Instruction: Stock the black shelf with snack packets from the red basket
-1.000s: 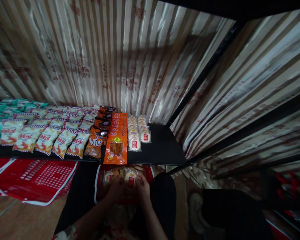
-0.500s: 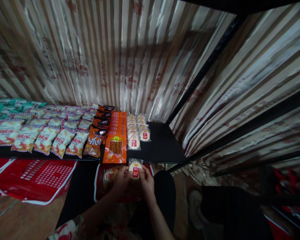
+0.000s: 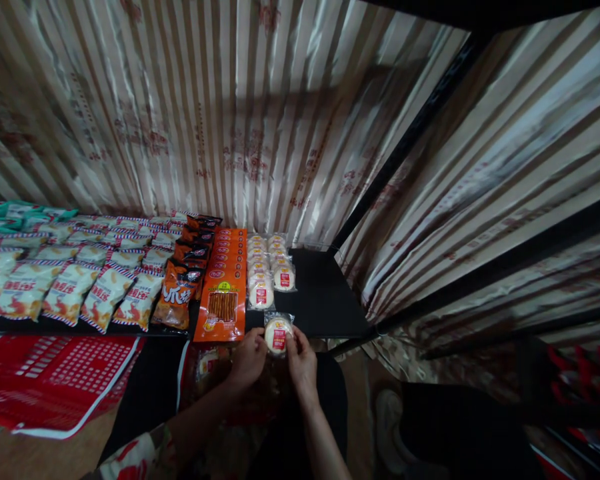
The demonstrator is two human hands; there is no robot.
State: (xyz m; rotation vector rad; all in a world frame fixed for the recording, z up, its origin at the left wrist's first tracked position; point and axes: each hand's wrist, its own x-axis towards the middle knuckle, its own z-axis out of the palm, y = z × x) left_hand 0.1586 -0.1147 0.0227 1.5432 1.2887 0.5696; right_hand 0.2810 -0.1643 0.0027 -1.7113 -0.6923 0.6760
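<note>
1. The left sleeve [image 3: 140, 457] is pale cream, printed with bold red shapes (darker, greenish-grey patches show near its hem).
2. It ends partway along the arm, so the left forearm [image 3: 200, 413] is bare.
3. The right forearm [image 3: 323, 433] is bare down to the picture's bottom edge.
4. The left hand [image 3: 250, 357] and right hand [image 3: 303, 363] are bare.
5. The trousers [image 3: 136, 393] look plain black.

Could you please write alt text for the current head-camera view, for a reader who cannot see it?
A person's left hand and right hand hold a round wrapped snack by the front edge of a black shelf. On the shelf lie two columns of matching snacks, with orange packets and pale bags to their left.
</note>
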